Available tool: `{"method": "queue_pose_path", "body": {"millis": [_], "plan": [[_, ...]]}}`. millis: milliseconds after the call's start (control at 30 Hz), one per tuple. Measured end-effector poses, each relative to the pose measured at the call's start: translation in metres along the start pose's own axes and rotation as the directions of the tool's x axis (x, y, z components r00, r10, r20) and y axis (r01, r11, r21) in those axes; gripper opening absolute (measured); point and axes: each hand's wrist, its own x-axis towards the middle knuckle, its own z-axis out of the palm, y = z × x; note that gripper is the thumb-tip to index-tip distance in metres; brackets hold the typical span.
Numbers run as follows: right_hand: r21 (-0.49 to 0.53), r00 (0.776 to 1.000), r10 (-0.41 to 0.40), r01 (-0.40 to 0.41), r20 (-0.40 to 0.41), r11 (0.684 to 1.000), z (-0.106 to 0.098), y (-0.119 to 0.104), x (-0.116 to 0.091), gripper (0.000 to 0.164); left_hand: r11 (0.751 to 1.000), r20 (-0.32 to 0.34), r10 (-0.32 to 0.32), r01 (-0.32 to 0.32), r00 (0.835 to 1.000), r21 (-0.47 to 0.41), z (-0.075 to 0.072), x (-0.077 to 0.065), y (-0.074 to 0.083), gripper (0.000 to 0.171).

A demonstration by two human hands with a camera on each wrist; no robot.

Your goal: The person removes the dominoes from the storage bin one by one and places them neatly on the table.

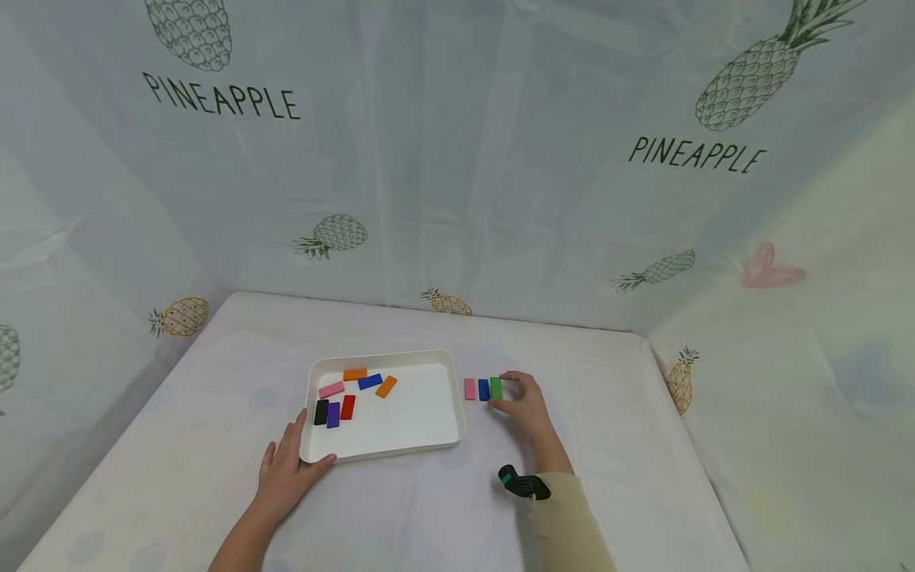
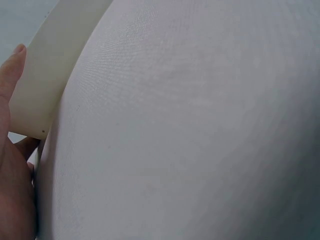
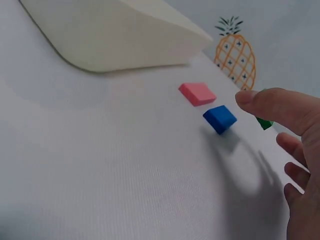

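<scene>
The left hand [image 1: 282,477] spreads relaxed fingers against the near-left corner of a white rectangular tray [image 1: 422,405]. Inside it, at left, lie black [image 1: 321,412], purple [image 1: 333,415] and red rectangular blocks [image 1: 347,407]. Right of the tray, the right hand [image 1: 525,403] pinches a green rectangular block [image 1: 496,388], just beside a blue rectangular block [image 1: 484,390] and a pink rectangular block [image 1: 469,389] on the white cloth-covered tabletop [image 1: 429,516]. Farther back in the tray are two orange blocks [image 1: 387,387]; behind hangs pale pineapple-printed cloth [image 1: 465,159].

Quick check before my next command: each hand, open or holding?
Left hand: open, resting against the tray at its near left corner.
Right hand: closed, pinching the green block.
</scene>
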Motion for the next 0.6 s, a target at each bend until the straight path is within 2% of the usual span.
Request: {"method": "queue_pose_path", "body": {"millis": [233,467,600], "plan": [[0.015,0.999,-0.033,0.033,0.004,0.999,-0.001,0.010,0.005,0.052,1.000,-0.024,0.015,-0.015,1.000,-0.003,0.001,0.000,0.000,0.107],[-0.032,1.000,0.021,-0.021,0.018,0.999,-0.002,0.017,0.016,0.053,1.000,-0.008,0.000,0.000,1.000,-0.001,0.001,0.000,0.000,0.109],[-0.073,0.999,0.020,-0.018,0.027,0.997,-0.002,0.018,0.019,0.052,1.000,-0.006,0.001,-0.001,1.000,0.008,0.002,0.002,-0.002,0.109]]}}
